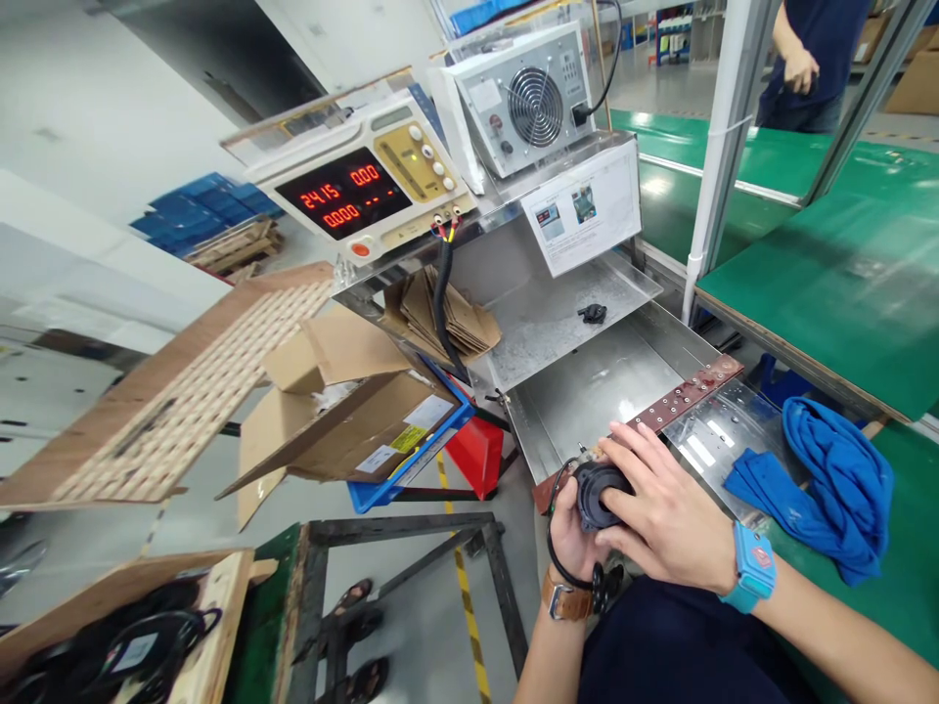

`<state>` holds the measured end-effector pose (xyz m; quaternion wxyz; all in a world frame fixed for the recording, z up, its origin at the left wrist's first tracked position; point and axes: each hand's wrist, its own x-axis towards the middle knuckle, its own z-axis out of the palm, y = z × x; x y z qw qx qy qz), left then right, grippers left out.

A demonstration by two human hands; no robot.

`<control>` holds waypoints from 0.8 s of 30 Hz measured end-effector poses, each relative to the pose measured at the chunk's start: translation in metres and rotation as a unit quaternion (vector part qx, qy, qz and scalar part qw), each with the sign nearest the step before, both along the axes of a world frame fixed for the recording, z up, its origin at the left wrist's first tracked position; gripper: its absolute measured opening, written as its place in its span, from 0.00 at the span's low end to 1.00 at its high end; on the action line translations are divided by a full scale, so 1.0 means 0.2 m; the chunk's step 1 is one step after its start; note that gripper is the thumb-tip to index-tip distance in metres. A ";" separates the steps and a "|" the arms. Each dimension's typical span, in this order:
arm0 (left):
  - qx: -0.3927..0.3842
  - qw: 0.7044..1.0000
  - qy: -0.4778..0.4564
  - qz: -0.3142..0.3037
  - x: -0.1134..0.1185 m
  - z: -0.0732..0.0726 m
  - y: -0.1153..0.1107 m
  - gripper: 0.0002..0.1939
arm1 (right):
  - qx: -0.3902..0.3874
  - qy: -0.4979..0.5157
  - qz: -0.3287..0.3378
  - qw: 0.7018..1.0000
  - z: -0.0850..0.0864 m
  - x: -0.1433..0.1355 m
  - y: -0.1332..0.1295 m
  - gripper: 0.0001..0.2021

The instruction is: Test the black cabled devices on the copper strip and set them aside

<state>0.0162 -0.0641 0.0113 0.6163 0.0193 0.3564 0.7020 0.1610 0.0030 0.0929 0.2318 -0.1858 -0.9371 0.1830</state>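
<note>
A black round device (598, 489) with a ridged rim and a black cable (552, 552) is held close to my body. My left hand (572, 528), with a brown watch strap at its wrist, grips it from below and the left side. Over its top and right side lies my right hand (649, 499), which wears a teal wrist strap; the index finger and thumb press on the device while the other fingers stretch forward. Just beyond the hands runs a reddish-brown strip (682, 396) with rows of metal studs, across a metal tray (587, 376). My fingers partly hide the device.
A power supply (352, 186) with red digits and a fan-backed unit (528, 98) stand on the shelf. A small black part (593, 313) lies below. Blue cloth (836, 489) is at right, an open carton (352, 411) at left. Another person's hand (799, 70) shows behind.
</note>
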 end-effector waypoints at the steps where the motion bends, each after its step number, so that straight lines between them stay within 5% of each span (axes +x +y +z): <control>1: 0.000 1.000 0.002 0.001 0.00 0.00 0.00 0.17 | 0.000 -0.007 0.000 1.000 0.00 0.00 0.00 0.10; 24: -0.002 1.000 -0.017 0.021 0.04 -0.03 0.04 0.16 | -0.034 -0.013 0.012 0.999 -0.07 0.00 0.04 0.10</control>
